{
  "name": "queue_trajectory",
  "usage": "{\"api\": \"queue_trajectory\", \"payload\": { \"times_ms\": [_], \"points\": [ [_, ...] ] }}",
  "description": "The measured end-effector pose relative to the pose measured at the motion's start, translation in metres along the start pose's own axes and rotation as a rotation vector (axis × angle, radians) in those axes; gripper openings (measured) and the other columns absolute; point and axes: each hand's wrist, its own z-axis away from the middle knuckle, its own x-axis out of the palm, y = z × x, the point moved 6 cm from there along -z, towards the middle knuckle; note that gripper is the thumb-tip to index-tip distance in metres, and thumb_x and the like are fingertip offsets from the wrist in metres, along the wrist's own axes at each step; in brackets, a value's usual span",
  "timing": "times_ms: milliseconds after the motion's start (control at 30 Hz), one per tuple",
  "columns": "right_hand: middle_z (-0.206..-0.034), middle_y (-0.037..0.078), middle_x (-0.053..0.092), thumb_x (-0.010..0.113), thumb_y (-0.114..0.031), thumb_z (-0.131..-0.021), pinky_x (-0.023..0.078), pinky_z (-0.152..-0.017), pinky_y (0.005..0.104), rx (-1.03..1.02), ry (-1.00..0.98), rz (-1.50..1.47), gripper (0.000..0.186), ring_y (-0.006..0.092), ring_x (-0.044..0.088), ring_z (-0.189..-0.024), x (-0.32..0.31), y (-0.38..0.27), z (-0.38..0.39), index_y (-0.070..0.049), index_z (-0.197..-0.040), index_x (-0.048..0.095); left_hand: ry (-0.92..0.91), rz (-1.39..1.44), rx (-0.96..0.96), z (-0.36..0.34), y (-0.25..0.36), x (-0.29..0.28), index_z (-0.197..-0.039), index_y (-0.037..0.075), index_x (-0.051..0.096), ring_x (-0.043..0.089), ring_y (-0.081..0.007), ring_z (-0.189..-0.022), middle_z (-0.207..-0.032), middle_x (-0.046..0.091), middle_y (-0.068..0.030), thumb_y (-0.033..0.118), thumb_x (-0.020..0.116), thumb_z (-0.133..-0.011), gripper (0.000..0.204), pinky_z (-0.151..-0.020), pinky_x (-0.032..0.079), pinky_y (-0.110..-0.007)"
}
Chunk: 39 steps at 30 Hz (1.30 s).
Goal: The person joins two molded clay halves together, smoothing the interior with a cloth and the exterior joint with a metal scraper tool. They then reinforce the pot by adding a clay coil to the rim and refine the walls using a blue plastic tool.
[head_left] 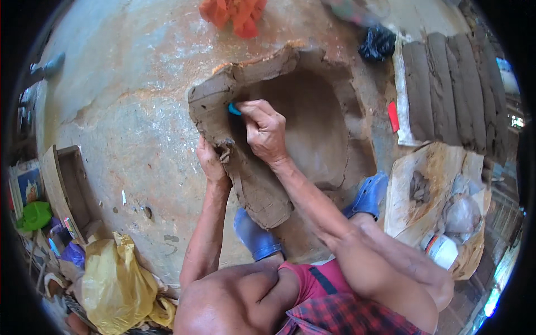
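Observation:
A large, rough-walled clay vessel (251, 195) lies in front of me on the floor, its hollow facing up and its thick rim uneven and jointed. My right hand (265, 131) reaches into it over the near wall, fingers pinched on a small blue scraper (234, 109). The scraper is at the inner face of the left wall. Against the outside of that same wall rests my left hand (213, 162), with a finger stretched up along the clay. Its other fingers are partly hidden by the wall. A torn bit of clay sticks out beside it.
Clay strips (446, 89) lie side by side at right, near a red flat piece (393, 116) and black plastic bag (377, 44). Below them, a cardboard sheet (402, 190) bears clay lumps and a white tub (441, 251). Orange cloth (237, 17), wooden box (56, 184) and yellow bag (111, 285) lie around.

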Motion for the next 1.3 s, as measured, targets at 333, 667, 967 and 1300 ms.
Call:
{"api": "queue_trajectory", "payload": {
  "times_ms": [333,667,967,1300],
  "points": [
    [-0.1,0.011,0.075,0.065,0.009,-0.072,0.058,-0.081,0.0406,0.049,-0.488,-0.062,0.037,0.0313,0.07,-0.093,-0.07,-0.027,0.107,-0.004,-0.105,0.077,-0.155,0.259,-0.002,-0.027,-0.016,-0.007,-0.127,0.001,0.065,0.069,-0.0163,-0.092,-0.106,0.072,-0.0075,0.018,0.044,-0.107,0.034,-0.08,0.055,-0.032],
    [-0.097,0.014,0.073,0.066,0.007,-0.074,0.06,-0.078,0.0416,-0.005,-0.413,0.471,0.031,0.034,0.072,-0.088,-0.156,-0.067,0.061,-0.002,-0.103,0.071,0.006,0.016,-0.016,-0.015,-0.013,0.004,-0.12,0.001,0.067,0.065,-0.0128,-0.08,-0.098,0.071,-0.0031,0.026,0.045,-0.111,0.034,-0.072,0.051,-0.03],
    [-0.083,0.016,0.063,0.076,-0.009,-0.081,0.053,-0.073,0.0398,0.05,-0.127,0.327,0.02,0.0311,0.065,-0.078,-0.089,-0.039,-0.071,0.0,-0.097,0.066,-0.2,-0.11,-0.034,-0.046,0.097,0.025,-0.166,0.006,0.027,0.053,-0.0286,-0.14,-0.159,0.047,-0.0202,0.052,0.053,-0.104,0.082,-0.116,0.041,-0.039],
    [-0.083,0.009,0.072,0.064,-0.014,-0.101,0.049,-0.054,0.0304,0.455,-0.359,-0.127,0.018,0.0104,0.061,-0.057,-0.011,0.018,-0.119,0.0,-0.11,0.069,-0.33,-1.016,0.2,-0.083,0.146,0.064,-0.128,-0.001,0.073,0.077,-0.0274,-0.101,-0.112,0.077,-0.0231,0.025,0.089,-0.072,0.064,-0.091,0.059,-0.038]
  ]
}}
